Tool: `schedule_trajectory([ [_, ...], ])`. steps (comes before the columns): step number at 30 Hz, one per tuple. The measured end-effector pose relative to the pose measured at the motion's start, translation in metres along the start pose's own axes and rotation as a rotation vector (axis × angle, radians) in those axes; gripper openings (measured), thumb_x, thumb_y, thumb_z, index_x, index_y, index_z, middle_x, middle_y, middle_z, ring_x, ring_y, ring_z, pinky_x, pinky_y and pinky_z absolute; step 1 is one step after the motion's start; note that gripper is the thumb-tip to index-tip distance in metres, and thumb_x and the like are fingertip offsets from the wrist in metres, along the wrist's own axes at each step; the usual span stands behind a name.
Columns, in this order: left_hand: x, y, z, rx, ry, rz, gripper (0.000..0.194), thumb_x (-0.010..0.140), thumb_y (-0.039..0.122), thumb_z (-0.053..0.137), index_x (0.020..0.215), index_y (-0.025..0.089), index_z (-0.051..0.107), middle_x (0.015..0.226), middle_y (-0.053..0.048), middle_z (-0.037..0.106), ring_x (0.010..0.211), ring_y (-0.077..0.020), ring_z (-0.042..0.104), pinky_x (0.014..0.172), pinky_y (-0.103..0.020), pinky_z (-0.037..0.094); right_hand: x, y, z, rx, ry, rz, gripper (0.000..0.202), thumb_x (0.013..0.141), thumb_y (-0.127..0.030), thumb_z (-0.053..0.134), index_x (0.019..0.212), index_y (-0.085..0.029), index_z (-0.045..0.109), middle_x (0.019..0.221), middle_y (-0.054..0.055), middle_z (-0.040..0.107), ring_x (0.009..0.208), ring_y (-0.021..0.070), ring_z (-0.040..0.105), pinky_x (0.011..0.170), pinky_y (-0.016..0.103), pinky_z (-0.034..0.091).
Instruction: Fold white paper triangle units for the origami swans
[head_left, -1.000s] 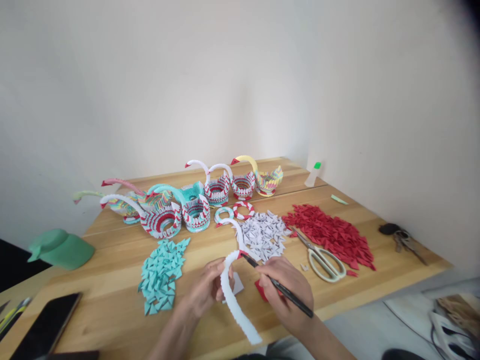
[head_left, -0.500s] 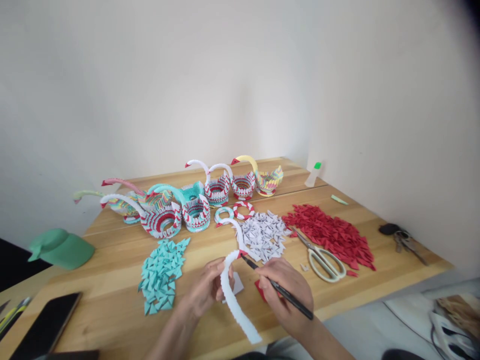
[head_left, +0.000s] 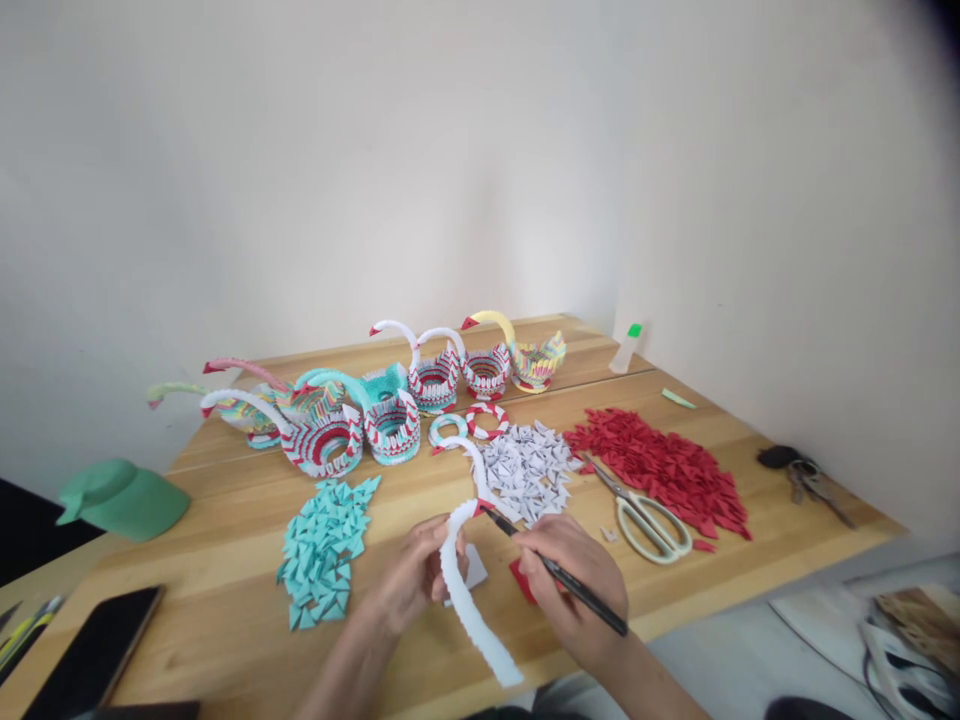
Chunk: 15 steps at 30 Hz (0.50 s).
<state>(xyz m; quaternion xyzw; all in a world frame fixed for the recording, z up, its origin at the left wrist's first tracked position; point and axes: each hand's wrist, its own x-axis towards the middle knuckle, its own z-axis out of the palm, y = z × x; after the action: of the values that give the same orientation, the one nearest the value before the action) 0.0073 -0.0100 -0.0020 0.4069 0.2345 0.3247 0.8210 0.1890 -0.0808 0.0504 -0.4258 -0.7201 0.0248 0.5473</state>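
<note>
My left hand (head_left: 420,568) is closed on a white paper swan neck (head_left: 466,605), which curves up to a red folded head (head_left: 484,507). In my right hand (head_left: 574,580) is a black pen (head_left: 581,594), its tip at the red head; whether it touches I cannot tell. A white paper piece (head_left: 474,572) lies behind the neck, and a red paper piece (head_left: 523,580) shows partly beside my right hand. Just beyond lies a second white swan neck (head_left: 478,465) with a red beak, against a pile of white folded triangles (head_left: 529,470).
Several paper swans (head_left: 322,440) stand at the back, with two paper rings (head_left: 487,420) before them. Turquoise triangles (head_left: 326,550) lie left, red triangles (head_left: 660,465) and scissors (head_left: 652,528) right. Also around are keys (head_left: 808,478), a glue bottle (head_left: 625,350), a green cap (head_left: 124,498) and a phone (head_left: 94,655).
Almost nothing differs. Both hands keep their grip, and the pen tip stays at the red head with only a very slight shift.
</note>
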Motion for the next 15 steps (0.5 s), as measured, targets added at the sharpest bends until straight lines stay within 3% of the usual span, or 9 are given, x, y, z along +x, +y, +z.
schedule_trajectory([
  [8,0.002,-0.0011,-0.0012,-0.012,0.04,-0.006,0.033,0.081,0.045,0.053,0.069,0.014,0.056,0.035,0.007,0.035,0.033,-0.0066,0.028,0.04,-0.019,0.026,-0.0061,0.0004,-0.0063,0.055,0.078,0.036,0.026,0.081,-0.007,0.049,0.101,-0.021,0.057,0.069,0.002,0.062,0.071,0.0193,0.061,0.073,0.038,0.049],
  [15,0.0033,0.0004,-0.0018,-0.028,0.03,0.017,0.031,0.083,0.041,0.052,0.07,0.013,0.057,0.035,0.007,0.036,0.033,-0.0062,0.028,0.041,-0.019,0.028,-0.0101,0.002,-0.0052,0.001,0.087,0.054,0.024,0.081,-0.009,0.051,0.099,-0.022,0.058,0.07,0.002,0.063,0.072,0.0192,0.063,0.068,0.033,0.05],
])
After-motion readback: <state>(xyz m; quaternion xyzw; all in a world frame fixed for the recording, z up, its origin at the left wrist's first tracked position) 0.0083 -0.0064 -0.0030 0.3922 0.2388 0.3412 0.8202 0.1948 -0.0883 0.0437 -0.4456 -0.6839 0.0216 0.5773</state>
